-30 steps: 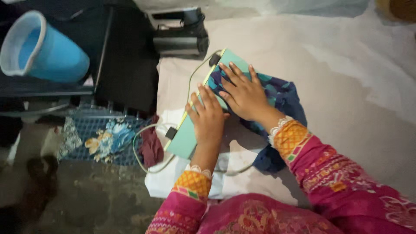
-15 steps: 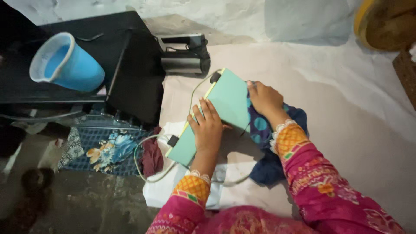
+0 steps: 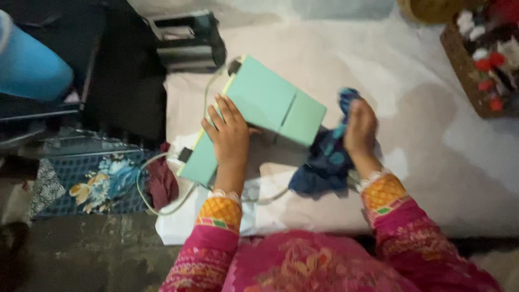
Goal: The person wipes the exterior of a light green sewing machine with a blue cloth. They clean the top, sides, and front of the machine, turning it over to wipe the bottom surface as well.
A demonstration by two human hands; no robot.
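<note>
Since the earlier frame the right hand (image 3: 361, 125) has drawn away from the mint-green folding board (image 3: 259, 111) to its right side, carrying the dark blue patterned cloth (image 3: 327, 162) off the board; the board's panels now lie bare. The right hand's grip is closed on an upper fold of the cloth, the rest of it bunched on the pale sheet (image 3: 303, 211) just beside the board's right edge; the left hand (image 3: 230, 138) rests flat, fingers spread, grip open, on the board's lower left panel. A pale cord (image 3: 162, 208) loops from the board's left edge; a dark device (image 3: 189, 43) stands beyond the board; a blue bucket (image 3: 30, 67) sits far left; a basket of small items (image 3: 481, 59) lies at upper right.
</note>
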